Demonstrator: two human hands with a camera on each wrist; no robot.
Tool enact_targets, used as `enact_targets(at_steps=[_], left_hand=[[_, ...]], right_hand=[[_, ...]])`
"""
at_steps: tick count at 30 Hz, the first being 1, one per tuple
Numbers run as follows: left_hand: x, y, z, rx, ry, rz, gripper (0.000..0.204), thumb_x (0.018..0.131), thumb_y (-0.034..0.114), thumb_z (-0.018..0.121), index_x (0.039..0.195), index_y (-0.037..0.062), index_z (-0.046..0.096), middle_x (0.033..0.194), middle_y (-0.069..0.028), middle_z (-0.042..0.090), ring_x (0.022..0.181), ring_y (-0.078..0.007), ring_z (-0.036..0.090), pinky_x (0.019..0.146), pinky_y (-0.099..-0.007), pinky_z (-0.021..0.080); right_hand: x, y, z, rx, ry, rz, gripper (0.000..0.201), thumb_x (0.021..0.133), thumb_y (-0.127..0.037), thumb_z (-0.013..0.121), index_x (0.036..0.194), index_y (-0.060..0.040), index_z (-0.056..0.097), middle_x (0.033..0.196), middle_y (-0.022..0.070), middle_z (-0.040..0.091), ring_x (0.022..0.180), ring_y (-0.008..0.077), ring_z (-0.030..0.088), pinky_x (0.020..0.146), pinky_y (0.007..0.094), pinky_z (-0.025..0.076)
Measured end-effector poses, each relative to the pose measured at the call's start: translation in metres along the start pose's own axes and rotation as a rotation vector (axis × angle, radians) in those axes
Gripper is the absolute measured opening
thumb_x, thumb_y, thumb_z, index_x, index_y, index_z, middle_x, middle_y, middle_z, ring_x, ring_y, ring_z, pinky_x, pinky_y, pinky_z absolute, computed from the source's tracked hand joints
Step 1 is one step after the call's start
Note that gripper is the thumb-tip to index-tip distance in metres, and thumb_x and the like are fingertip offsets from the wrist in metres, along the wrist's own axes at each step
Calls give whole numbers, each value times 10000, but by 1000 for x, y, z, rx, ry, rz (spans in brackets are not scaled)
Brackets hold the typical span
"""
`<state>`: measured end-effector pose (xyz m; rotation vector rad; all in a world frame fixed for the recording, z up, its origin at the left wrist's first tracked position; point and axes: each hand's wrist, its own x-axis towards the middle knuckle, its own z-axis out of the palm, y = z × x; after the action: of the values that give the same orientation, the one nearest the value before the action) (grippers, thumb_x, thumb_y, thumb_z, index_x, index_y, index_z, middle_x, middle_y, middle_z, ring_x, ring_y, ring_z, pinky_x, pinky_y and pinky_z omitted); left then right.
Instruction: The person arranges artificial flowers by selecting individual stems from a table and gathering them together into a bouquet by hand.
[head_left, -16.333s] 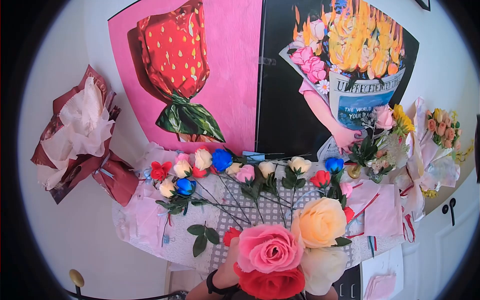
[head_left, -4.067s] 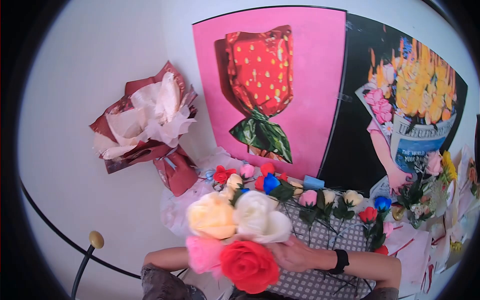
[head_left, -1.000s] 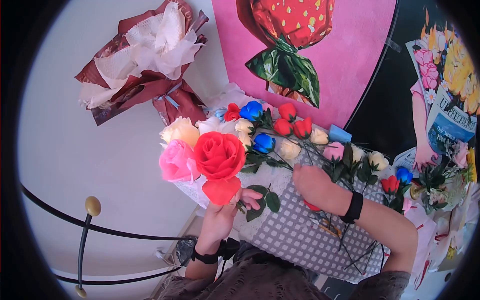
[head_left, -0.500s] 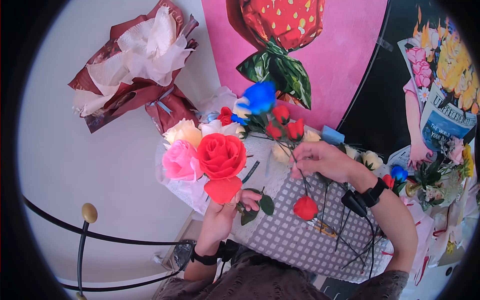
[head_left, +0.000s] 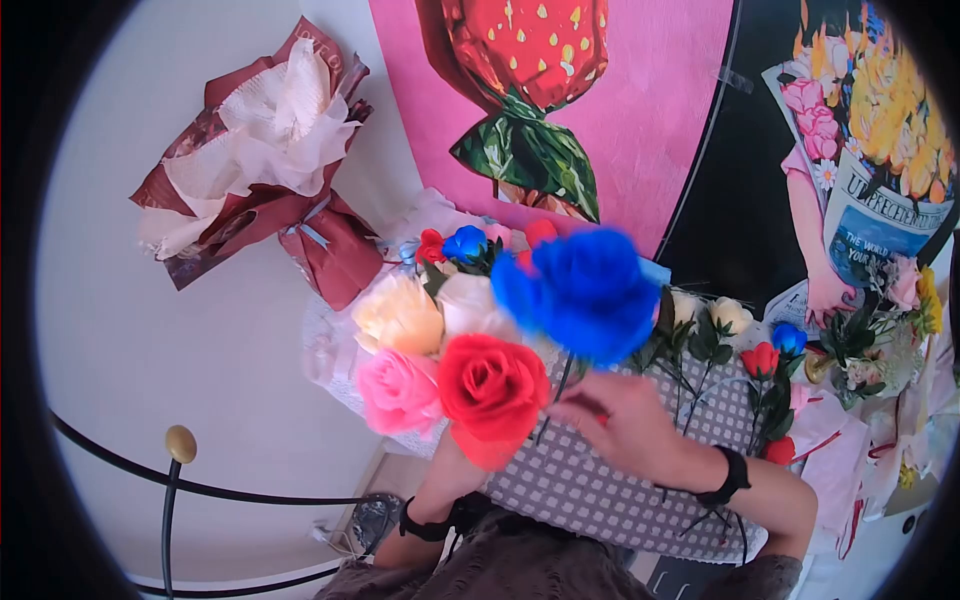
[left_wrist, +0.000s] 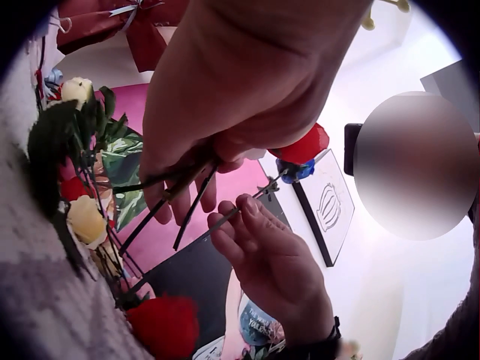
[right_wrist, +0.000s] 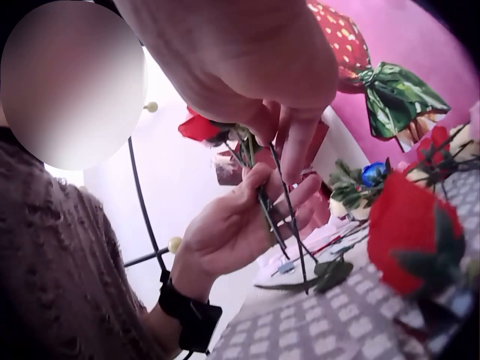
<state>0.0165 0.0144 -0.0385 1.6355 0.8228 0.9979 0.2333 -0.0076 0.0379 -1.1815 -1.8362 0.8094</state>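
My left hand (head_left: 455,468) grips the stems of a bunch of artificial roses: a red rose (head_left: 490,388), a pink rose (head_left: 398,392), a peach rose (head_left: 400,312) and a white rose (head_left: 478,306). Just right of the bunch, my right hand (head_left: 632,425) pinches the stem of a blue rose (head_left: 597,295), whose large bloom is blurred and overlaps the table flowers. In the right wrist view, the bunch's dark stems (right_wrist: 266,214) hang below the left hand's thumb. The left wrist view shows the right hand's fingertips close to those stems.
More artificial roses lie along the back of the patterned table (head_left: 610,495), among them a small blue rose (head_left: 465,243) and a cream rose (head_left: 730,316). A maroon-wrapped bouquet (head_left: 335,250) hangs at left. Pink tissue (head_left: 825,425) and vase flowers (head_left: 865,350) are at right.
My right hand has reached over the table's roses, lifted the blue rose and brought it to the bunch's right side. The left hand keeps hold of the bunch throughout the last second.
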Motion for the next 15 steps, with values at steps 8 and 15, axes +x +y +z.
enact_targets(at_steps=[8, 15], left_hand=[[-8, 12, 8, -207, -56, -47, 355, 890, 26, 589, 1239, 27, 524, 1177, -73, 581, 1104, -180, 551, 938, -327, 451], [-11, -19, 10, 236, 76, 58, 276, 929, 141, 561, 1170, 23, 498, 1206, -118, 571, 1041, -201, 568, 969, -330, 410]], right_hand=[[-3, -4, 19, -31, 69, -29, 78, 866, -58, 626, 900, 2, 590, 810, 170, 605, 680, 349, 620, 575, 388, 488], [-3, 4, 13, 29, 265, -127, 166, 832, -69, 631, 975, 12, 608, 803, 175, 616, 661, 339, 620, 580, 387, 486]])
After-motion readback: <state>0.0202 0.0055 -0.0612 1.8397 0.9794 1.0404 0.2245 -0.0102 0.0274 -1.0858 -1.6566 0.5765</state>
